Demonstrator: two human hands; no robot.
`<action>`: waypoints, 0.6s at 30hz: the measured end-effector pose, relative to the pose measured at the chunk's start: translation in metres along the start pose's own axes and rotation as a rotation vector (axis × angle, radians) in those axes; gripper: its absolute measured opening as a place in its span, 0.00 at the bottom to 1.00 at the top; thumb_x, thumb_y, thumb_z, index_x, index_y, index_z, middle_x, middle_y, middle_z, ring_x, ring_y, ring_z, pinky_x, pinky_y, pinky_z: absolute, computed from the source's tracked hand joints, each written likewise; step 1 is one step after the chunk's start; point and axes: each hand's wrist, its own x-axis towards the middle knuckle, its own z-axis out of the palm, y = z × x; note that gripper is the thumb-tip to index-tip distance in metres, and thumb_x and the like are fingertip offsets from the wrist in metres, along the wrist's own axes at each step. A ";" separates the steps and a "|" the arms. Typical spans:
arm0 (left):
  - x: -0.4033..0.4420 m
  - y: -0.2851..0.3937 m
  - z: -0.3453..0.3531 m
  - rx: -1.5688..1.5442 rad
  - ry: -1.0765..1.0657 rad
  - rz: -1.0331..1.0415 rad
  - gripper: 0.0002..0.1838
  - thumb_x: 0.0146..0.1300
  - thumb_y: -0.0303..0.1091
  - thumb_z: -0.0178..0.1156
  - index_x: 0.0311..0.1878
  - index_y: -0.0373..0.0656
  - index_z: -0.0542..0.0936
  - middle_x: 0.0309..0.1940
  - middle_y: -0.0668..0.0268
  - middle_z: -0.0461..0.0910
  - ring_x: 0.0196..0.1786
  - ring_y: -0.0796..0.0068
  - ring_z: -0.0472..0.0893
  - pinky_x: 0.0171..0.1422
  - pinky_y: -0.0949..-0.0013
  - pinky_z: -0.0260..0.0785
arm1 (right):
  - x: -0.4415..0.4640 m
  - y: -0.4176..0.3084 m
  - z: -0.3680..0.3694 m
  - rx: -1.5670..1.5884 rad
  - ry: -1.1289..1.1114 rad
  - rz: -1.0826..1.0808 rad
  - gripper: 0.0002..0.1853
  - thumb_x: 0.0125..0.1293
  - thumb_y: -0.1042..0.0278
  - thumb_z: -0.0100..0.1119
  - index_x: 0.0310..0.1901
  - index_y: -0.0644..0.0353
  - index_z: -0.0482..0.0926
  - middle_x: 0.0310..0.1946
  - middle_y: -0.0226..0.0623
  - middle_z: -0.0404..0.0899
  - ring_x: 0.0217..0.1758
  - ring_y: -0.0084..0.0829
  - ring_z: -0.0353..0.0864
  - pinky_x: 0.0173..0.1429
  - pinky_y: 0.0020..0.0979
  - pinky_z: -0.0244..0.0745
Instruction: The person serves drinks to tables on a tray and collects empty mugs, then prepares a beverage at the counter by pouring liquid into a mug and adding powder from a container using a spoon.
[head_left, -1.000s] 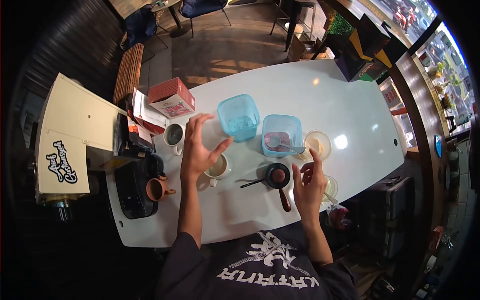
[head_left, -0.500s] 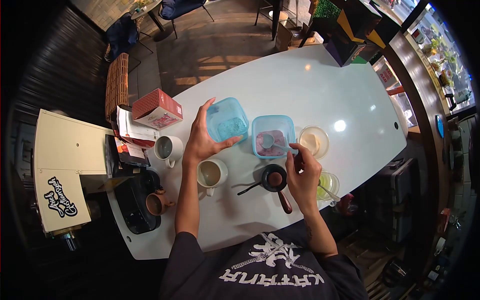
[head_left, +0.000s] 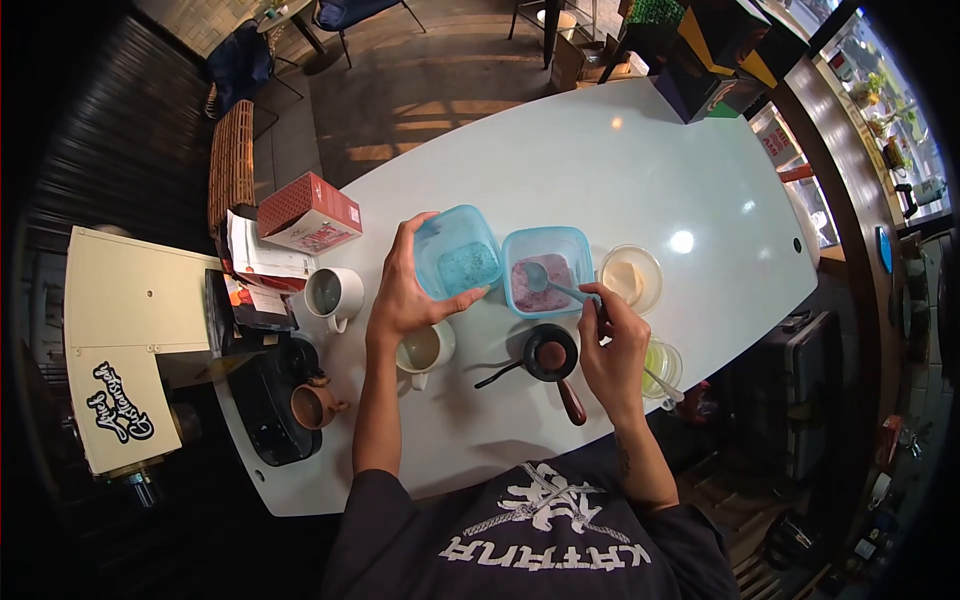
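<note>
My left hand [head_left: 410, 285] grips a translucent blue plastic container [head_left: 430, 240], tilted, with blue residue at its bottom. Right beside it a second blue container [head_left: 548, 237] stands on the table and holds pinkish-purple powder [head_left: 555, 275]. The fingers of my right hand [head_left: 612, 325] are closed round the handle of a light blue spoon [head_left: 538, 277], whose bowl is down at the powder. Just below that container is a small black pan-like dish [head_left: 549, 352] with a brown center. A white mug [head_left: 425, 350] sits partly behind my left wrist.
A second white mug [head_left: 334, 295], a brown cup [head_left: 316, 405] and a red box [head_left: 310, 213] are on the left. To the right are a round tub with cream-colored contents [head_left: 632, 278] and a glass of green stuff [head_left: 660, 365] with a spoon. Dark boxes [head_left: 715, 75] stand at the far edge.
The spoon in my right hand has shifted slightly within the powder, its handle now more slanted. The container in my left hand has moved slightly downward and tilted a little.
</note>
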 end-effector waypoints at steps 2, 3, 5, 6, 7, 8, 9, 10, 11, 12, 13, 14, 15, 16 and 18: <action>-0.002 0.001 0.001 -0.001 0.012 -0.021 0.53 0.34 0.46 0.81 0.63 0.36 0.63 0.55 0.51 0.72 0.59 0.54 0.75 0.63 0.56 0.68 | 0.000 0.003 -0.002 -0.010 0.005 0.006 0.08 0.64 0.81 0.56 0.45 0.68 0.78 0.24 0.41 0.77 0.21 0.26 0.75 0.27 0.29 0.68; -0.003 0.002 0.001 0.000 0.009 -0.021 0.53 0.34 0.46 0.81 0.63 0.36 0.63 0.55 0.51 0.72 0.59 0.54 0.75 0.63 0.56 0.68 | -0.001 0.005 -0.003 -0.020 0.006 0.009 0.08 0.65 0.81 0.55 0.45 0.68 0.78 0.24 0.42 0.77 0.21 0.27 0.75 0.27 0.30 0.68; -0.004 0.003 0.001 0.013 -0.003 -0.023 0.53 0.34 0.46 0.81 0.63 0.36 0.63 0.55 0.50 0.72 0.59 0.54 0.75 0.63 0.56 0.68 | -0.002 0.004 -0.007 -0.032 -0.003 0.017 0.08 0.65 0.81 0.55 0.45 0.68 0.78 0.24 0.42 0.76 0.21 0.27 0.74 0.27 0.31 0.67; -0.005 0.003 0.001 0.014 -0.005 -0.023 0.53 0.34 0.46 0.81 0.63 0.36 0.63 0.55 0.50 0.72 0.59 0.54 0.75 0.63 0.56 0.68 | -0.002 0.003 -0.009 -0.045 -0.012 0.023 0.08 0.65 0.81 0.55 0.45 0.68 0.79 0.24 0.41 0.76 0.21 0.28 0.74 0.28 0.31 0.67; -0.005 0.003 0.001 0.015 -0.006 -0.018 0.53 0.34 0.46 0.81 0.63 0.36 0.63 0.55 0.50 0.72 0.59 0.54 0.75 0.64 0.56 0.68 | -0.002 0.003 -0.009 -0.044 -0.011 0.025 0.08 0.65 0.81 0.55 0.45 0.68 0.79 0.24 0.41 0.76 0.21 0.28 0.74 0.28 0.31 0.67; -0.006 0.003 0.001 0.014 -0.009 -0.013 0.53 0.34 0.46 0.80 0.64 0.36 0.63 0.55 0.50 0.72 0.59 0.53 0.75 0.64 0.56 0.68 | -0.003 0.002 -0.009 -0.059 -0.003 0.000 0.08 0.65 0.80 0.56 0.44 0.67 0.79 0.24 0.41 0.76 0.21 0.28 0.73 0.27 0.31 0.67; -0.007 0.004 0.002 0.014 -0.014 -0.012 0.53 0.34 0.46 0.80 0.64 0.36 0.63 0.55 0.50 0.72 0.59 0.53 0.75 0.64 0.56 0.68 | -0.003 0.002 -0.010 -0.075 0.006 -0.024 0.07 0.64 0.80 0.56 0.44 0.67 0.79 0.25 0.41 0.76 0.21 0.28 0.73 0.27 0.31 0.66; -0.008 0.004 0.002 0.023 -0.015 -0.015 0.53 0.34 0.45 0.80 0.64 0.37 0.63 0.55 0.50 0.72 0.59 0.53 0.75 0.64 0.56 0.68 | -0.004 0.001 -0.011 -0.076 0.009 -0.022 0.07 0.64 0.80 0.56 0.44 0.67 0.79 0.25 0.41 0.76 0.21 0.28 0.73 0.27 0.31 0.66; -0.008 0.005 0.002 0.032 -0.015 -0.018 0.53 0.34 0.45 0.81 0.64 0.37 0.63 0.56 0.50 0.72 0.59 0.53 0.74 0.64 0.56 0.68 | -0.004 0.001 -0.011 -0.087 -0.005 -0.018 0.07 0.64 0.81 0.57 0.43 0.67 0.79 0.25 0.41 0.76 0.21 0.28 0.74 0.27 0.30 0.67; -0.009 0.006 0.002 0.032 -0.018 -0.017 0.53 0.34 0.45 0.81 0.64 0.37 0.63 0.56 0.50 0.72 0.59 0.53 0.74 0.64 0.56 0.68 | -0.004 0.000 -0.012 -0.098 -0.020 -0.015 0.07 0.64 0.81 0.57 0.43 0.67 0.79 0.26 0.40 0.77 0.21 0.27 0.74 0.27 0.30 0.67; -0.010 0.009 0.002 0.027 -0.019 -0.031 0.53 0.34 0.45 0.81 0.64 0.37 0.63 0.56 0.50 0.72 0.59 0.53 0.74 0.64 0.56 0.68 | -0.004 0.000 -0.011 -0.098 -0.019 -0.013 0.07 0.64 0.81 0.57 0.43 0.67 0.79 0.26 0.40 0.77 0.21 0.27 0.74 0.27 0.30 0.67; -0.011 0.010 0.002 0.023 -0.021 -0.044 0.54 0.34 0.45 0.81 0.64 0.37 0.62 0.56 0.50 0.71 0.59 0.53 0.74 0.64 0.56 0.67 | -0.004 -0.002 -0.010 -0.091 0.002 -0.014 0.07 0.63 0.81 0.58 0.42 0.67 0.80 0.26 0.40 0.77 0.21 0.27 0.75 0.27 0.29 0.67; -0.011 0.010 0.002 0.025 -0.022 -0.043 0.54 0.34 0.45 0.81 0.64 0.37 0.62 0.56 0.50 0.71 0.59 0.53 0.74 0.64 0.56 0.67 | -0.003 -0.003 -0.010 -0.083 0.024 -0.017 0.07 0.62 0.81 0.58 0.42 0.67 0.80 0.26 0.40 0.78 0.21 0.26 0.76 0.27 0.29 0.68; -0.012 0.009 0.002 0.019 -0.022 -0.041 0.54 0.34 0.45 0.81 0.64 0.37 0.62 0.56 0.50 0.71 0.59 0.53 0.74 0.64 0.56 0.67 | -0.002 -0.004 -0.010 -0.082 0.025 -0.017 0.07 0.62 0.81 0.58 0.42 0.67 0.80 0.26 0.40 0.78 0.21 0.26 0.76 0.27 0.29 0.68; -0.013 0.007 0.003 0.013 -0.022 -0.040 0.54 0.34 0.44 0.81 0.64 0.37 0.62 0.56 0.50 0.71 0.60 0.53 0.74 0.64 0.56 0.67 | -0.001 -0.006 -0.010 -0.074 0.056 -0.010 0.07 0.62 0.80 0.59 0.42 0.67 0.80 0.25 0.39 0.78 0.21 0.26 0.77 0.27 0.28 0.70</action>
